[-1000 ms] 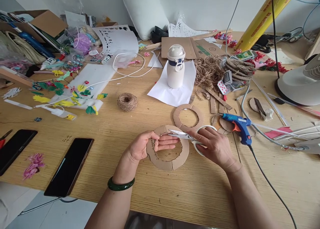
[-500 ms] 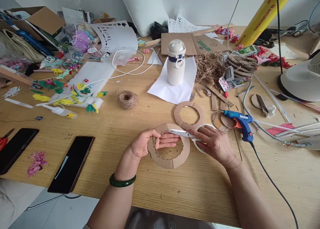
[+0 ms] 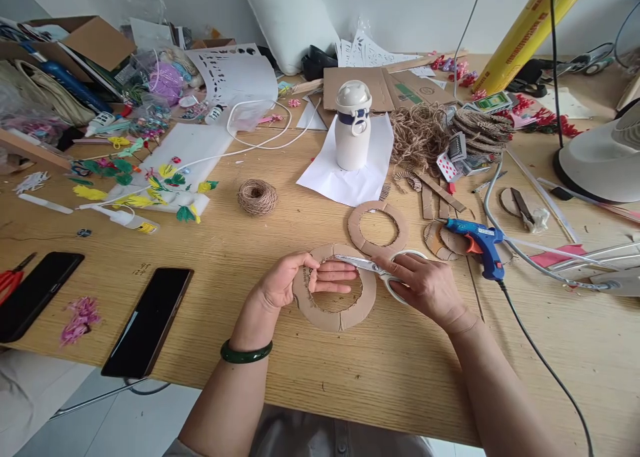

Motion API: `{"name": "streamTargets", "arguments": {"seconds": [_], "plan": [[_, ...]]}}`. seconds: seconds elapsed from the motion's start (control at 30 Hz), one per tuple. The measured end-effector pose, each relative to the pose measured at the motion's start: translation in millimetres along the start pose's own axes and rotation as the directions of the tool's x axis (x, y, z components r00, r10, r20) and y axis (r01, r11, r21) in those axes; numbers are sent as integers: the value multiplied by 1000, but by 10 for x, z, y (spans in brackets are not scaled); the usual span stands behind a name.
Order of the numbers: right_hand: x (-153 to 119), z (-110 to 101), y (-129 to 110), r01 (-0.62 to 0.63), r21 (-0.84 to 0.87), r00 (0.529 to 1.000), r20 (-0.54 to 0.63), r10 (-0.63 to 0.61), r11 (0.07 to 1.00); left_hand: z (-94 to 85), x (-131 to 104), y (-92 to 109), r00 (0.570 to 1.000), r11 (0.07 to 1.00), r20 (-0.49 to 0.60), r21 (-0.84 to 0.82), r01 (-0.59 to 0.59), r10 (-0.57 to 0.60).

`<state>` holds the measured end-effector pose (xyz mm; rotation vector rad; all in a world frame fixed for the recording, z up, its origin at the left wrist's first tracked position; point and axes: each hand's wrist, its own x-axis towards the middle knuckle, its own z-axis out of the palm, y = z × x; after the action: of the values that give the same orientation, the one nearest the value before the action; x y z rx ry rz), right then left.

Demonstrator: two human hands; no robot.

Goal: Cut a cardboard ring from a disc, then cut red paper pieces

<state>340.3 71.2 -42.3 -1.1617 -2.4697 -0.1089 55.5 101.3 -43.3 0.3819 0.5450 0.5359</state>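
My left hand [image 3: 285,280] grips the left side of a cardboard ring [image 3: 357,314], thumb on top and fingers reaching through its hole from below. The ring's inner edge looks ragged. In my right hand [image 3: 425,284] is a pair of white-handled scissors [image 3: 360,264], fingers in the loops. Its blades point left across the upper inner edge of the ring, just above my left fingers. A second cardboard ring [image 3: 355,234] lies flat on the table right behind the scissors. A dark green bangle [image 3: 246,354] circles my left wrist.
A blue glue gun [image 3: 480,240] with its cord lies to the right. Behind stand a white bottle [image 3: 353,137] on paper and a twine ball [image 3: 257,197]. Two phones [image 3: 147,324] and red-handled scissors [image 3: 13,280] are at left. Jute fibre [image 3: 420,134] and cardboard scraps sit at back right.
The cardboard ring in my left hand has shifted slightly left and toward the back. The scissor blades look a little more closed. The whole view has tilted slightly.
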Motion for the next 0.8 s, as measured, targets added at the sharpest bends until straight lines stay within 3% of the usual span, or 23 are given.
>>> {"name": "streamTargets", "arguments": {"seconds": [0.3,0.47,0.63,0.8], "plan": [[-12,36,86,11,16,999,38,-12,1000,1,2,1,999,999,44,50,19,-21],[-3,54,71,-44,217,999,29,39,975,-36,9,-17,998,1000,64,23,-10,8],[12,71,-22,-184,525,971,-32,235,831,11,-6,-26,998,999,52,45,-25,22],[17,50,-114,-311,684,915,30,401,660,73,-35,-24,999,995,38,96,-30,26]]}}
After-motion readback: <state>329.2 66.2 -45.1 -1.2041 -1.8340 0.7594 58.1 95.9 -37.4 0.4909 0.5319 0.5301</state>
